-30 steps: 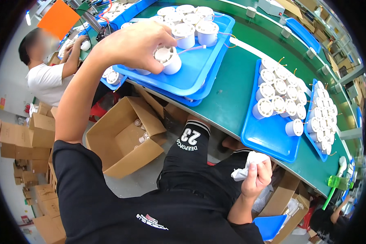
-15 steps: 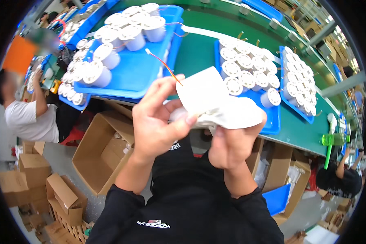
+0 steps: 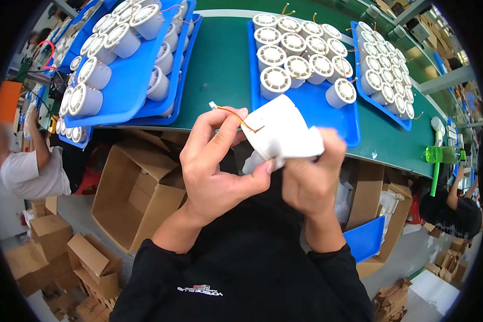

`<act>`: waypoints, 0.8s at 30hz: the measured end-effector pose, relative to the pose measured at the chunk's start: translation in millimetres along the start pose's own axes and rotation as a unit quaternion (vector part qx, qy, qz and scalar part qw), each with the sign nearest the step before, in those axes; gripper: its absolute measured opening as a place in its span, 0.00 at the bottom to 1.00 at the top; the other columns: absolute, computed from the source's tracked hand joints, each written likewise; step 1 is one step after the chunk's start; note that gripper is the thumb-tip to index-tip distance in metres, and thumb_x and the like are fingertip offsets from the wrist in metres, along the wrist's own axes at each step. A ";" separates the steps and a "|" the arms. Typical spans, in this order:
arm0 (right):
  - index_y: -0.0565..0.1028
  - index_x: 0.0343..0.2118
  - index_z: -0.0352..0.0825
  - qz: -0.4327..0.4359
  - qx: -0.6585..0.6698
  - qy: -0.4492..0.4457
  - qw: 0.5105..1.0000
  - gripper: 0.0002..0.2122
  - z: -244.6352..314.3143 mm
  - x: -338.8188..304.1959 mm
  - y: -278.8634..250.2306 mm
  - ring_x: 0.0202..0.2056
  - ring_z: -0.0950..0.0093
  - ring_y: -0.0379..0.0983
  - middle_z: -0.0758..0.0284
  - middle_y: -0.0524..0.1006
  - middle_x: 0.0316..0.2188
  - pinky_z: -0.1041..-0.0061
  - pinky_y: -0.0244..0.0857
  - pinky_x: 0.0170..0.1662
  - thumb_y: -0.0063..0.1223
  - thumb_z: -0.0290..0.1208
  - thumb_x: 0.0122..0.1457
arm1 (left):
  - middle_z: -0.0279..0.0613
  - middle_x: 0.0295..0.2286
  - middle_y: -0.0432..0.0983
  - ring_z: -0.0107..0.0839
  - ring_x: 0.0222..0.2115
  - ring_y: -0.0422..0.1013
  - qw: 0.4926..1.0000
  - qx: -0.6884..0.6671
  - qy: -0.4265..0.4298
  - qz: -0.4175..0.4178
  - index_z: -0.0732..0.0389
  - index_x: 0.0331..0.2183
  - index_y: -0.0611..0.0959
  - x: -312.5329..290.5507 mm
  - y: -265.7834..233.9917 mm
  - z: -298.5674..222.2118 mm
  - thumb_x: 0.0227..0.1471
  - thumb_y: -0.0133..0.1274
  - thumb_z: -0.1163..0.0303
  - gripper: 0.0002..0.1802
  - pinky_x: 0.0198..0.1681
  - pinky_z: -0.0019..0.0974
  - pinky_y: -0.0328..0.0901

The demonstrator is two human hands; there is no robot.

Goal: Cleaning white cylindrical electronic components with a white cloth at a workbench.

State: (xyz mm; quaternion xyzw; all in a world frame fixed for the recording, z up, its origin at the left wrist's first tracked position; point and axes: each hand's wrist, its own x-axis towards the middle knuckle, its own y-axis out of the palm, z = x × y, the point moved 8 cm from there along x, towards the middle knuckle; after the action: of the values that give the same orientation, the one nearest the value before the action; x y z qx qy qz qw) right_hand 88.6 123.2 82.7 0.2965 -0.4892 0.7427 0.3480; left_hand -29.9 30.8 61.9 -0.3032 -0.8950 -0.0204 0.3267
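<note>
Above the table's near edge, my left hand (image 3: 212, 163) is closed round a white plastic cylinder (image 3: 273, 118), which is tilted. A thin red and yellow wire (image 3: 233, 111) with a small white plug comes out of it, beside my left fingertips. My right hand (image 3: 314, 180), blurred by motion, grips a white cloth (image 3: 306, 144) pressed against the cylinder's right side. Part of the cloth also shows under the cylinder. Beyond my hands, a blue tray (image 3: 333, 115) carries several similar white cylinders with round slotted tops.
Stacked blue trays (image 3: 131, 110) with more cylinders stand at the left; another loaded tray (image 3: 408, 122) is farther right. A green bottle (image 3: 443, 155) sits at the table's right. Below are open cardboard boxes (image 3: 126, 193). People work at both sides.
The cylinder has turned in my left hand, so its wire now lies across its side. My right hand has shifted with the cloth, now bunched closer to the cylinder. The view has shifted too.
</note>
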 end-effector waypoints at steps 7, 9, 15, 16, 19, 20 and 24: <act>0.81 0.35 0.38 0.002 0.019 -0.014 1.000 0.15 -4.1 -22.9 9.3 0.30 0.66 0.68 0.67 0.71 0.37 0.71 0.62 0.30 0.62 0.24 0.40 | 0.49 0.40 0.69 0.35 0.38 0.73 0.999 -0.017 -0.034 0.016 0.75 0.46 0.75 -12.2 15.8 13.9 0.29 0.63 0.80 0.34 0.41 0.35 0.76; 0.81 0.36 0.38 -0.021 0.001 0.007 1.000 0.15 -10.7 -20.8 5.8 0.31 0.66 0.68 0.67 0.71 0.37 0.71 0.62 0.30 0.62 0.23 0.40 | 0.49 0.42 0.67 0.35 0.41 0.72 0.995 -0.058 -0.078 0.007 0.76 0.48 0.74 -15.5 16.6 18.6 0.32 0.62 0.81 0.35 0.43 0.36 0.75; 0.72 0.49 0.25 -0.065 0.026 0.054 0.996 0.21 -16.3 -43.4 15.7 0.45 0.58 0.65 0.52 0.69 0.46 0.66 0.62 0.47 0.46 0.16 0.48 | 0.51 0.47 0.65 0.35 0.47 0.69 0.964 -0.195 -0.180 -0.011 0.80 0.50 0.69 -24.0 29.4 33.9 0.41 0.60 0.80 0.33 0.48 0.38 0.71; 0.72 0.49 0.25 -0.065 0.026 0.057 0.996 0.21 -14.2 -46.5 22.2 0.45 0.58 0.65 0.52 0.69 0.46 0.66 0.62 0.47 0.46 0.16 0.48 | 0.51 0.47 0.65 0.35 0.47 0.69 0.964 -0.195 -0.183 -0.009 0.80 0.50 0.69 -25.6 31.2 36.8 0.41 0.60 0.80 0.33 0.48 0.38 0.71; 0.72 0.49 0.26 -0.118 0.057 0.065 0.989 0.20 -13.1 -57.6 28.3 0.46 0.59 0.65 0.53 0.70 0.47 0.66 0.60 0.49 0.48 0.16 0.49 | 0.51 0.48 0.64 0.35 0.48 0.68 0.926 -0.303 -0.224 -0.024 0.81 0.51 0.67 -34.8 39.1 50.9 0.44 0.58 0.79 0.32 0.51 0.38 0.68; 0.72 0.49 0.26 -0.118 0.056 0.069 0.989 0.20 -12.5 -57.7 27.7 0.46 0.59 0.65 0.53 0.70 0.47 0.66 0.60 0.49 0.48 0.16 0.49 | 0.50 0.49 0.64 0.35 0.49 0.67 0.921 -0.308 -0.236 -0.025 0.81 0.52 0.66 -37.4 41.5 52.6 0.45 0.57 0.78 0.32 0.52 0.38 0.67; 0.72 0.48 0.26 -0.119 0.047 0.077 0.989 0.20 -8.5 -50.9 21.7 0.46 0.60 0.64 0.53 0.70 0.48 0.66 0.60 0.49 0.49 0.17 0.49 | 0.49 0.50 0.63 0.34 0.50 0.66 0.924 -0.314 -0.217 -0.004 0.81 0.53 0.66 -40.3 45.6 51.4 0.45 0.57 0.78 0.33 0.53 0.36 0.65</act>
State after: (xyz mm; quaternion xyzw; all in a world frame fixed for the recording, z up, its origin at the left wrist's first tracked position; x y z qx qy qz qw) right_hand 99.9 113.5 28.8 0.3106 -0.3874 0.7387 0.4559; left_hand -9.7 58.8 -9.9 -0.3839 -0.8928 -0.2353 0.0126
